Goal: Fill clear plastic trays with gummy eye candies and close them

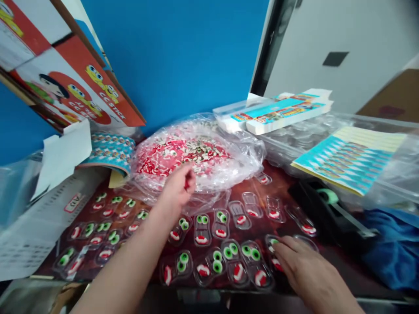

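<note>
My left hand (pixel 181 185) is closed over the near edge of a clear plastic bag (pixel 242 161) of loose red-and-white lip-and-teeth candies and small pale-green pieces. Its fingers are curled, and what they hold is hidden. At the front right, my right hand (pixel 296 259) has its fingertips pinched at a green eyeball candy (pixel 273 242) in a small clear plastic tray (pixel 269 261). A red teeth candy (pixel 277 265) lies in that same tray. Beside it, a filled tray (pixel 257 264) holds two green eyeballs and red teeth.
Several more trays lie in rows; some, like this tray (pixel 240 214), hold only teeth. At the right are a black tape dispenser (pixel 330 213), blue cloth (pixel 393 244) and printed sheets (pixel 352 157) on clear trays. Printed cartons (pixel 78 87) stand at the back left.
</note>
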Tool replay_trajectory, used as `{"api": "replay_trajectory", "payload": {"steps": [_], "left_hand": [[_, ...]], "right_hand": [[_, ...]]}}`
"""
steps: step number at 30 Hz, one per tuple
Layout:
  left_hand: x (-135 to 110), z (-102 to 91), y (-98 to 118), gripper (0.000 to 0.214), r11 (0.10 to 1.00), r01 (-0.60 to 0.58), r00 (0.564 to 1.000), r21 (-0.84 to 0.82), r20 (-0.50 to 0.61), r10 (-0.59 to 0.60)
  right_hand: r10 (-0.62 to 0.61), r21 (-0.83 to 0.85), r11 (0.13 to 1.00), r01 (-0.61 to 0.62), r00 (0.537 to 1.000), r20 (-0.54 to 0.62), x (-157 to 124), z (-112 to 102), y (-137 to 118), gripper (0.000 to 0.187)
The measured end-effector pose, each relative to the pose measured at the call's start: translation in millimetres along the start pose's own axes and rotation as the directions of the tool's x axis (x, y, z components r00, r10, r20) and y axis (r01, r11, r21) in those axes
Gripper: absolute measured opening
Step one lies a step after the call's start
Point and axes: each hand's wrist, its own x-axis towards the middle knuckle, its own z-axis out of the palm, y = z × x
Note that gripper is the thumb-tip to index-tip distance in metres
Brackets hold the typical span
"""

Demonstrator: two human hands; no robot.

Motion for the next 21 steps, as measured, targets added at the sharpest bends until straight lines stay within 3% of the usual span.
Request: {"api": "replay_trajectory", "payload": {"steps": [2,4,10,15,18,21], "left_hand": [[36.6,-1.2,15.1,0.02,0.982,-0.108,0.99,0.152,-0.075,0.121],[69.4,4.3,20.9,0.021,0.93,-0.157,0.979,0.333,-0.072,0.191],[130.2,32.8,16.8,0.029,0.588,-0.154,0.986,0.794,0.089,0.138],[163.1,56.5,16.6,0.031,0.292,-0.203,0.978,0.935,0.206,0.019],[181.2,70.2,11.5,0.032,0.179,-0.263,0.962,0.948,0.272,-0.028],[196.3,73.7,12.5,0.033,0.107,-0.288,0.957,0.952,0.289,-0.001]], "right_hand": [[-0.017,0.001,1.0,0.017,0.999,0.036,-1.3,5.8,6.4,0.026],[-0.015,-0.011,1.0,0.016,0.999,0.033,-3.4,11.1,10.8,0.029],[-0.102,-0.018,0.995,0.1,0.987,-0.121,-9.4,12.9,24.6,0.022],[-0.066,-0.093,0.995,0.042,0.959,-0.276,-3.3,-11.2,14.3,0.027],[-0.08,-0.141,0.989,0.05,0.973,-0.215,0.4,-17.7,4.1,0.032],[-0.103,-0.135,0.988,0.081,0.982,-0.159,-9.3,-10.8,6.8,0.032]]}}
